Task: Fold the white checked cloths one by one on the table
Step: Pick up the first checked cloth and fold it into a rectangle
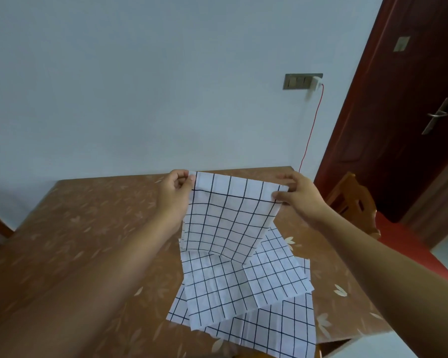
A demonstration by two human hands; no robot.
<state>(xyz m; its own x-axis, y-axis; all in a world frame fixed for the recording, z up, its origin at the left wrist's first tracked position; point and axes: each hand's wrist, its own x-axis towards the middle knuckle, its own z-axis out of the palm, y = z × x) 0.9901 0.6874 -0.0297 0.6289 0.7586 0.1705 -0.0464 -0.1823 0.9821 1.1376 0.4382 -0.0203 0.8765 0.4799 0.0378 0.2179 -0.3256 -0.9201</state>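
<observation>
White cloth point(228, 220), top edge: left hand point(175, 196), right hand point(299, 200)

Left hand point(175, 193) and right hand point(296, 196) pinching top corners of lifted checked cloth point(228, 215), more cloths point(243, 293) on table point(88, 228)

Held cloth point(230, 218): white w/ thin black grid. Cloths on table point(243, 306): same white + black checks. Table cover point(88, 215): brown, pale leaf/petal print. Wall point(140, 86): pale blue-grey. Door point(398, 112): dark red-brown. Cable point(312, 125): red. Chair point(354, 197): orange-brown wood, red seat.
</observation>
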